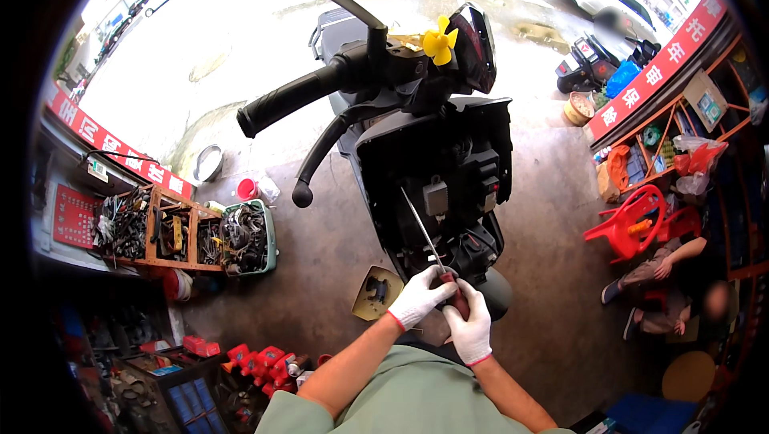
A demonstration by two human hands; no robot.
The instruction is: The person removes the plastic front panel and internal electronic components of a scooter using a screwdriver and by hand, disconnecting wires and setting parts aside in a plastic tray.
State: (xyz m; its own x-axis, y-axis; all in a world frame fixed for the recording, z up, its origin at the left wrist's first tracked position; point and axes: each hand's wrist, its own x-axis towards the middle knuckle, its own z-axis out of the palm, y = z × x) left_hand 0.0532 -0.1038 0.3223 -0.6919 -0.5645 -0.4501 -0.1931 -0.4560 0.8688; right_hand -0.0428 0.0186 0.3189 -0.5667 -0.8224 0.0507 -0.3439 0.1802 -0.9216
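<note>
a person's two hands, in white knitted cotton gloves with red-edged cuffs, work at the front of a black plastic-bodied scooter (448,149) whose front shell stands open. the thing in hand is a long screwdriver with a thin, straight, bare metal shaft and a rounded dark red handle (425,234); it lies between the hands, in front of the lower opening, its shaft slanting up and leftward. the left hand (418,299) is closed around the top of the handle, where the shaft begins; the right hand (471,323) is closed on the handle's right side. whether the tip touches anything inside cannot be told. the tool looks light and stiff, hard to damage; the smooth shaft would probably slip in knitted cotton, so the thick handle is the better hold. beyond it, inside the dark, moulded hollow, sits a small grey, ribbed box (436,197). above, a ridged black rubber handlebar grip (288,101) and a curved, ball-ended black lever (319,153) reach out to the left, near a glossy yellow plastic propeller (440,40). left of the hands, a shallow, dull yellow tray (392,280) holds a black, irregular part (375,286) on the smooth, stained grey floor (553,218).
</note>
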